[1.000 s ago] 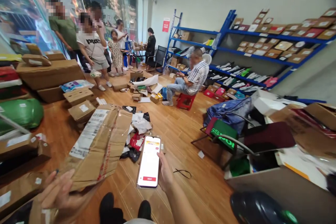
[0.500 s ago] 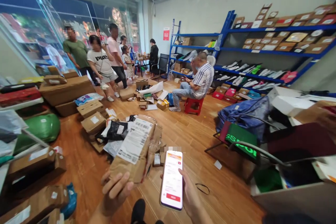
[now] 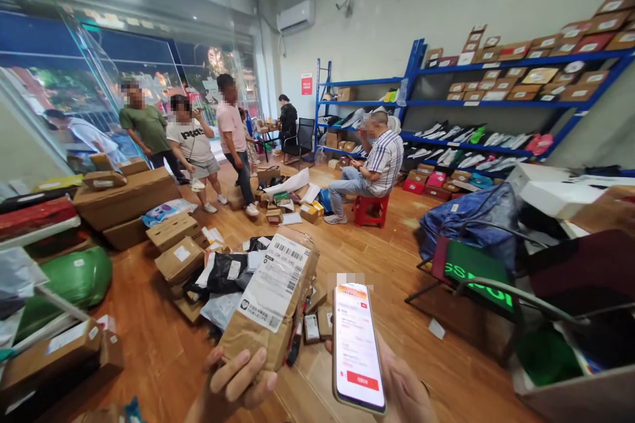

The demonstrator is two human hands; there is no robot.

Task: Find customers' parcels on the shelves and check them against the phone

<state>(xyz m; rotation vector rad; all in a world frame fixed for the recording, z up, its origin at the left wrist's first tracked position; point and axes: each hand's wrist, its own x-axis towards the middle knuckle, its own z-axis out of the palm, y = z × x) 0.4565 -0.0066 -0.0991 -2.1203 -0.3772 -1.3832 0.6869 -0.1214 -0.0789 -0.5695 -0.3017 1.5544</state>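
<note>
A person's left hand (image 3: pixel 238 380) grips the lower end of a brown cardboard parcel (image 3: pixel 270 304), fingers curled around its edge, raising it tilted at the bottom centre of the view, while the right hand (image 3: pixel 401 390) is closed around a smartphone (image 3: pixel 357 347) held upright just beside the parcel, its lit screen showing a white page with a red bar near the bottom, the writing too small to read. A white shipping label (image 3: pixel 275 281) with barcodes covers the parcel's upper face; its print cannot be made out. Beneath both hands, the wooden floor (image 3: pixel 387 258) is strewn with black and white mail bags (image 3: pixel 225 274) and small cartons (image 3: pixel 178 258). To the left stand stacked brown boxes (image 3: pixel 124 195) and a green bag (image 3: pixel 74 281). Beyond the pile, a person in a striped shirt (image 3: pixel 381 158) sits on a red stool (image 3: pixel 370 208), and several people (image 3: pixel 191 145) stand near the glass front. Blue shelving (image 3: pixel 496 106) along the right wall carries rows of labelled packets. A green sign (image 3: pixel 476 274) with partial white letters leans at right.
</note>
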